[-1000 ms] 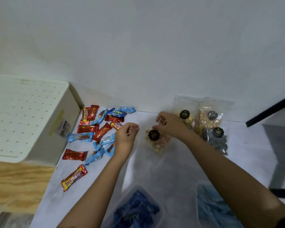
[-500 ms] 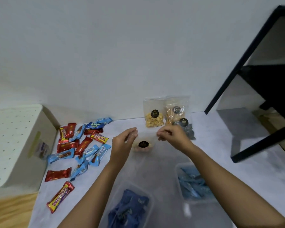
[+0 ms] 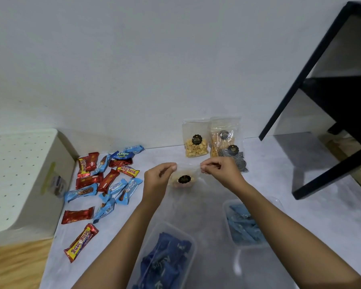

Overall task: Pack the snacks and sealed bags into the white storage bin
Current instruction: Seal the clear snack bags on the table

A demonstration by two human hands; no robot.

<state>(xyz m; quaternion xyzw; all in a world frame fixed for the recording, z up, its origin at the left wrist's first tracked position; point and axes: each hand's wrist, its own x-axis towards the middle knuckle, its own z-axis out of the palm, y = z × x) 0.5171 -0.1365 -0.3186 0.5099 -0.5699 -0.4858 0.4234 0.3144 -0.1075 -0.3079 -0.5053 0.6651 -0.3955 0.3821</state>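
Note:
My left hand (image 3: 157, 176) and my right hand (image 3: 219, 170) each pinch a top corner of a clear sealed bag (image 3: 183, 180) with a black round label and pale snacks inside. The bag hangs between them above the grey surface. Behind it, more sealed bags lean on the wall: one with yellow nuts (image 3: 196, 142), one with orange snacks (image 3: 221, 136), one with black-and-white spirals (image 3: 234, 157). Several red and blue wrapped snack bars (image 3: 104, 180) lie scattered to the left. The white storage bin (image 3: 19, 180) stands at the far left with its perforated lid on.
Two clear plastic tubs sit near me: one with dark blue packets (image 3: 165, 261), one with light blue packets (image 3: 244, 224). A black metal frame (image 3: 313, 101) stands at the right. A wooden floor strip (image 3: 15, 265) shows at the lower left.
The view has swung right and pulled back. Both hands have lifted the labelled bag's top corners and moved apart, stretching its top edge between them.

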